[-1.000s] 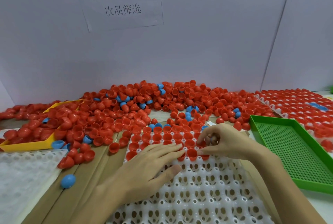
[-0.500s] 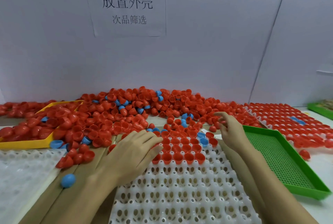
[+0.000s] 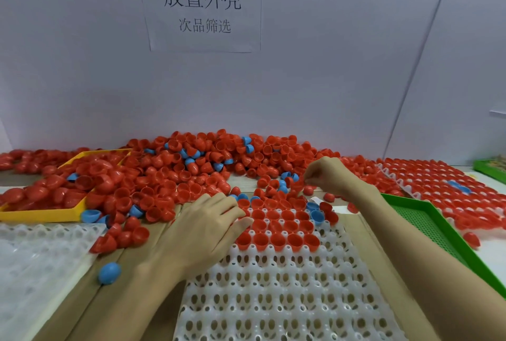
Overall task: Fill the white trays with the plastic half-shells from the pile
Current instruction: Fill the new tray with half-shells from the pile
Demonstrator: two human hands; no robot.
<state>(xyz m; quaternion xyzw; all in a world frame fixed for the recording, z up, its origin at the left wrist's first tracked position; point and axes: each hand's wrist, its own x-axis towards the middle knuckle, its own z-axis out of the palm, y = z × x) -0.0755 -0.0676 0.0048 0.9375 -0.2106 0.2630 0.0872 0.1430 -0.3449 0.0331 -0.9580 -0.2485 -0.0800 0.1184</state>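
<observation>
Left hand (image 3: pixel 208 228) flat on white tray (image 3: pixel 273 299); red half-shells (image 3: pixel 276 231) fill far rows.

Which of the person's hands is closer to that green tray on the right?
The right. The right hand hovers over the pile just left of the far corner of the green tray. The left hand rests on the white tray, farther left.

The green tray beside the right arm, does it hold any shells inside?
No, the green tray shows only its bare perforated floor; red shells lie outside it.
</observation>
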